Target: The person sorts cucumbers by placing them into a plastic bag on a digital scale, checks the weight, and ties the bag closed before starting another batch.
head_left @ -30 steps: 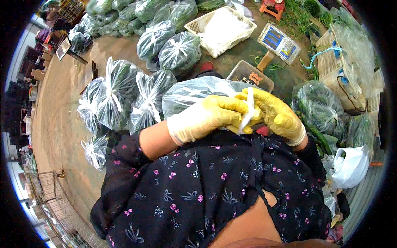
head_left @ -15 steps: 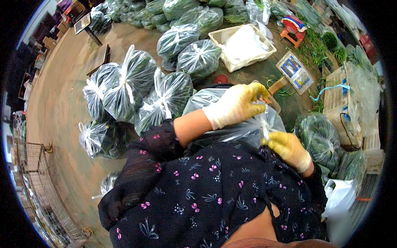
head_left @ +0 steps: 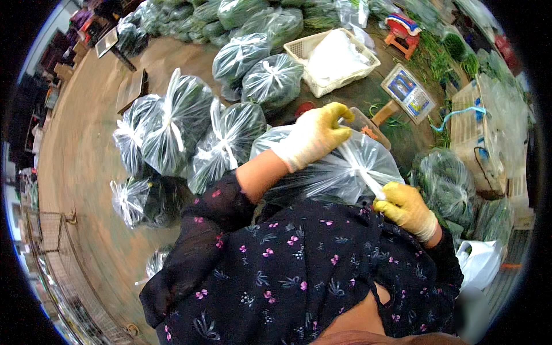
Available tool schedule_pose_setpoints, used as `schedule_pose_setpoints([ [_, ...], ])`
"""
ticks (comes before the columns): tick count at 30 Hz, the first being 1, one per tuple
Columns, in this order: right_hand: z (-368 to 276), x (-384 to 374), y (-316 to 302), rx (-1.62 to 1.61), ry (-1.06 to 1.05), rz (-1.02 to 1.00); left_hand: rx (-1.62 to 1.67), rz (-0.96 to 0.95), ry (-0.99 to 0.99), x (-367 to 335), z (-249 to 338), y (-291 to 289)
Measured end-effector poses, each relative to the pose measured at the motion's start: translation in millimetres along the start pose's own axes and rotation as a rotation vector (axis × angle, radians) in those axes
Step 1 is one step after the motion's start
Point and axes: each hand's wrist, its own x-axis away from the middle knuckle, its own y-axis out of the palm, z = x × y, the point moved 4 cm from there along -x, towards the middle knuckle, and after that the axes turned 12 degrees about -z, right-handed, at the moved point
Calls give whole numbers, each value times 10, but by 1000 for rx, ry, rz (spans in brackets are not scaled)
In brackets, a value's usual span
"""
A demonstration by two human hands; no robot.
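- The white tie (head_left: 372, 184) is knotted round the gathered neck of a clear plastic bag (head_left: 313, 183), its two ends running out to the upper left and the lower right.
- The left hand (head_left: 315, 137), in a yellow-and-white glove, is over the far part of the bag, up and to the left of the knot; its fingers are bent in on the tie's upper end (the exact pinch is partly hidden).
- The right hand (head_left: 408, 211), gloved alike, is below and to the right of the knot, its fingers closed on the tie's lower end, near the bag's right edge.
- The bag lies in front of the person's body, with the knot between the hands and touched by neither.
- Just beyond the bag stands a scale (head_left: 409, 95), with a pale basket (head_left: 322, 86) farther off (white sheeting inside).
- Other tied bags (head_left: 177, 123) stand on the floor (head_left: 80, 172) to the left.
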Motion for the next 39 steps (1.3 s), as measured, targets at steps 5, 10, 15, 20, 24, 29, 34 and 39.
schedule_pose_setpoints([
  [5, -236, 21, -308, -201, -291, 232, 643, -366, -85, 186, 459, -77],
  [10, -189, -141, -86, -1189, -239, 153, 978, -590, -104, 390, 657, 114],
  [15, -266, -251, -94, -1276, -317, -9, 917, -591, -209, 448, 572, 199],
  [20, -246, -271, -75, -1203, -285, -20, 1074, -562, -269, 439, 657, 254],
  [24, -181, -263, -59, -1145, -208, -44, 1018, -641, -193, 372, 628, 285],
  [29, -128, -260, -27, -929, -104, -17, 545, -587, 69, 285, 669, 209],
  [34, -105, -232, 1, -913, 15, 58, -34, -530, 205, 153, 715, -22],
  [39, -80, -232, -41, -121, -341, 120, -77, -621, 187, 50, 406, 3],
])
